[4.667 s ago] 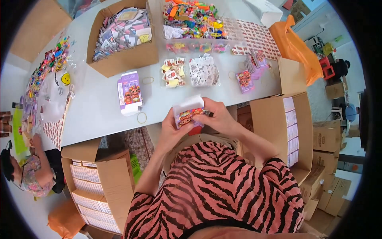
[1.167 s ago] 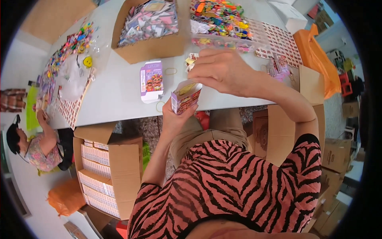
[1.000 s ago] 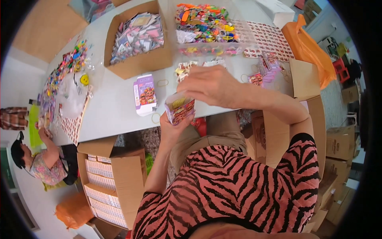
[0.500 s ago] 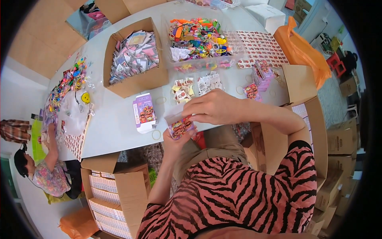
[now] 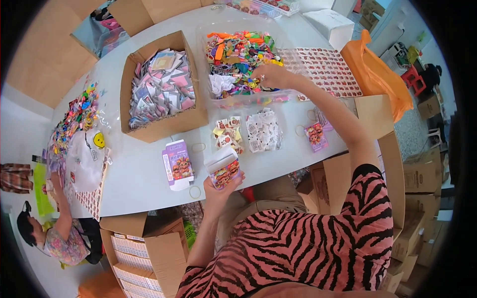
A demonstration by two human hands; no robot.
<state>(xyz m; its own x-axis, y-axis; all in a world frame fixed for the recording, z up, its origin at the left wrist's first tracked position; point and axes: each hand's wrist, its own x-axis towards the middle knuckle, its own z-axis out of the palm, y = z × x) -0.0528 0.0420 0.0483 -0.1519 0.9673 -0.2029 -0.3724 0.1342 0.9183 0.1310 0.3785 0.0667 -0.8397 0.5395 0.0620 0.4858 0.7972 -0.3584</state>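
My left hand (image 5: 222, 192) holds a small purple card box (image 5: 226, 173) upright at the table's near edge, its top flap raised and cartoon figures on its front. My right hand (image 5: 272, 77) is over a clear plastic bin (image 5: 202, 79), its bent fingertips down among the small colourful trinkets (image 5: 233, 52). Whatever is between those fingers is too small to make out. A flattened purple box (image 5: 178, 165) lies left of my left hand. Between bin and held box are a pile of small printed cards (image 5: 228, 133) and a stack of white printed packets (image 5: 264, 130).
A carton (image 5: 166, 125) full of small flat packets stands left of the bin. Sticker sheets (image 5: 330, 69) and an orange bag (image 5: 375, 74) lie at right. Rubber bands and purple boxes (image 5: 316, 137) dot the table. An open carton (image 5: 166, 248) stands below; another person (image 5: 59, 241) works at far left.
My right hand has left the purple box and moved up and away into the trinket bin. My left hand still holds the box, its flap now in plain sight.
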